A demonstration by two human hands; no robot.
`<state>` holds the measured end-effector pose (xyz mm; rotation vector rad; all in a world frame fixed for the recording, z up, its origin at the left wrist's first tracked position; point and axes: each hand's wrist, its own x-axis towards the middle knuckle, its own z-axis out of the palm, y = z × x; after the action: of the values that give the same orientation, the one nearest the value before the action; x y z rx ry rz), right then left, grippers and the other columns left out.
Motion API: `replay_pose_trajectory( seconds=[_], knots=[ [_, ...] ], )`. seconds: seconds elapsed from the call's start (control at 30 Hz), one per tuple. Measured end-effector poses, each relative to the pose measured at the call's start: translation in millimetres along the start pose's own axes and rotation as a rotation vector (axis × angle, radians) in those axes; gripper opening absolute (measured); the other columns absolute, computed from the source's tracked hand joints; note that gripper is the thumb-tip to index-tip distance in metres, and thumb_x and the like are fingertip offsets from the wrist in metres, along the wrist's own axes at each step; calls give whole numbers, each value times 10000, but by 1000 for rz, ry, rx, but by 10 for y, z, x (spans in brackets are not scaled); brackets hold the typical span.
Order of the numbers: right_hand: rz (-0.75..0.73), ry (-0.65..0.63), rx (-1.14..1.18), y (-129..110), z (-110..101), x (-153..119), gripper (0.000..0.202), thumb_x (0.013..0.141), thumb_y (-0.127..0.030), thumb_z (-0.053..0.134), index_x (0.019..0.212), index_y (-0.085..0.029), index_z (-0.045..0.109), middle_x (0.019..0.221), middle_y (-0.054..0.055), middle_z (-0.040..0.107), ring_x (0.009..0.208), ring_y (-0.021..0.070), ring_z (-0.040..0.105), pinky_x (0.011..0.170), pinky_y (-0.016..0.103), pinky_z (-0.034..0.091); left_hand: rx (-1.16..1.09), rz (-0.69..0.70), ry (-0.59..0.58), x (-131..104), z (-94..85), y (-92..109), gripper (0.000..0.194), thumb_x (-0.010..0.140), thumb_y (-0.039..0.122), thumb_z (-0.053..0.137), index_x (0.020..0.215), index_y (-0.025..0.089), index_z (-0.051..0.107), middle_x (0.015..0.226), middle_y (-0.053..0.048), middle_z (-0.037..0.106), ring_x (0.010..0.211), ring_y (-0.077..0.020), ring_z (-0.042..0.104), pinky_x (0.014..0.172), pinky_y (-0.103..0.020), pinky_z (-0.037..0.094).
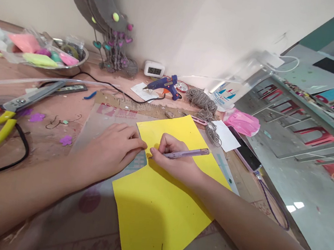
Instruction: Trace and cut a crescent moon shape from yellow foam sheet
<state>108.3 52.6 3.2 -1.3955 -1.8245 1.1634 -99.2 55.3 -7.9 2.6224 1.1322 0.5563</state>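
Paper (156,205) lies beneath the right hand (179,168), whose fingers grip a pen (189,153); the left hand (116,147) bends its fingers at the paper's edge, whether pinching, I cannot tell.

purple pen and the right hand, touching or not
Touching: the head view shows the purple pen held in the right hand, its rear end sticking out past the fingers.
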Motion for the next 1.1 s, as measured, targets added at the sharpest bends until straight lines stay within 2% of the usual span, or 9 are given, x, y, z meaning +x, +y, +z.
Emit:
replay_pose_trajectory(
  seconds=[0.3, 0.57, 0.77, 0.97, 1.1],
  knots=[
    [-29, 63, 16, 50, -24, 12, 290, 783, -272, 591, 645, -219, 341, 530, -93, 338, 459, 62, 280, 437, 218, 213, -16, -15, 0, -1, 1, 16, 272, 982, 271, 422, 1039, 231, 685, 920, -49, 590, 939, -233, 545, 842, -406, 454],
    [13, -32, 5, -17, -21, -19, 311, 789, -352, 619, 663, -221, 366, 518, -92, 376, 448, 65, 301, 419, 216, 204, -6, -13, -1, 3, -11, 16, 278, 976, 270, 423, 1030, 225, 691, 921, -56, 592, 931, -236, 544, 839, -408, 455],
    [-5, 57, -46, 19, -37, 3, 272, 771, -267, 592, 644, -217, 358, 528, -89, 358, 459, 65, 305, 437, 218, 224, -14, -13, 13, 1, -10, 18, 281, 972, 268, 423, 1034, 235, 695, 915, -52, 600, 911, -233, 551, 830, -408, 460],
    [6, 13, -38, 2, -31, -5, 285, 773, -309, 609, 648, -218, 369, 528, -89, 370, 458, 66, 312, 431, 220, 221, -9, -14, -1, 4, -2, 18, 274, 975, 274, 426, 1044, 240, 689, 916, -52, 598, 912, -231, 548, 834, -411, 459],
    [2, 61, -35, 28, -56, 12, 273, 774, -264, 583, 642, -219, 347, 532, -90, 341, 459, 67, 301, 437, 222, 223, 3, -6, 11, 4, -8, 24, 280, 976, 265, 419, 1038, 233, 690, 915, -53, 605, 901, -228, 550, 825, -412, 461]
  ],
)
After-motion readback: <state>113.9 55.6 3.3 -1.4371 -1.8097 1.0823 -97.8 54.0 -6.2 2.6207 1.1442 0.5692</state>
